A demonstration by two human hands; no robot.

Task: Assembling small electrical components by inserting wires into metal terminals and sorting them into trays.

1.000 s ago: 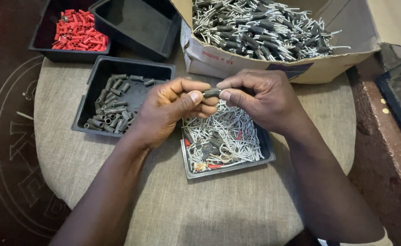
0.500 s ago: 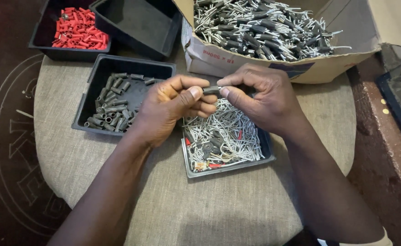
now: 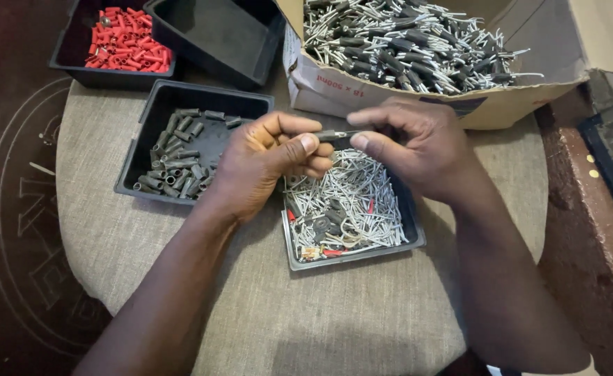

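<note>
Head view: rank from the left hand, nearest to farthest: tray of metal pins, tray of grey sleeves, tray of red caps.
From the left hand:
1. Tray of metal pins, directly under and just right of it.
2. Tray of grey sleeves, close on its left; nearly as near.
3. Tray of red caps, far upper left.

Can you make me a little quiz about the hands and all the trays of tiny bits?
1. True or false: the red pieces lie in the cardboard box.
2. How many black trays are there?
3. What do the left hand and right hand pinch together? A) small dark piece B) red piece C) nothing

Key: 1 false, they lie in a black tray. 2 four. 3 A.
</note>
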